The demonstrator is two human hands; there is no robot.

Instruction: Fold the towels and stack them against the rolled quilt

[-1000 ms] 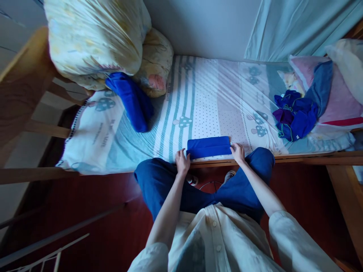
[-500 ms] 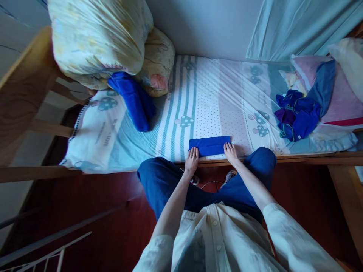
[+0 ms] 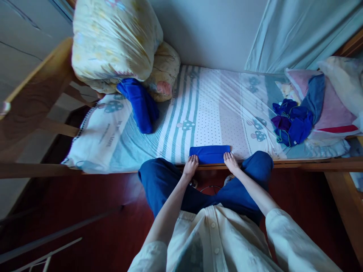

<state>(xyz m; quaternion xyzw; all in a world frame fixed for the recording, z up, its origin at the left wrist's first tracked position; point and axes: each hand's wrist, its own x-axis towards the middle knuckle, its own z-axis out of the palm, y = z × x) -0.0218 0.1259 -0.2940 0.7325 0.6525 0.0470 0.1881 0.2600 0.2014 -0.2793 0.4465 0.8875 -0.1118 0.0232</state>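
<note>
A blue cloth (image 3: 210, 154), folded into a flat oblong, lies at the front edge of the bed between my hands. My left hand (image 3: 192, 164) grips its near left corner with the fingers bent over the top. At the opposite end, my right hand (image 3: 230, 160) holds the near right corner in the same way. Both thumbs are hard to make out. A bigger blue folded cloth (image 3: 140, 107) rests on the left part of the bed. To the right is a crumpled heap of blue and purple cloth (image 3: 293, 122).
The patterned bed sheet (image 3: 208, 113) spreads under everything. A bulky yellowish bedding bundle (image 3: 116, 41) is stacked at the left, by the wooden bed end (image 3: 36, 87). A pink pillow (image 3: 334, 109) lies at the right. My knees touch or nearly touch the bed's wooden rail (image 3: 295, 164).
The view has tilted, so the bed sits slightly lower in the picture. My fingers look more bent at the cloth's ends. The cloth's place on the bed is nearly the same.
</note>
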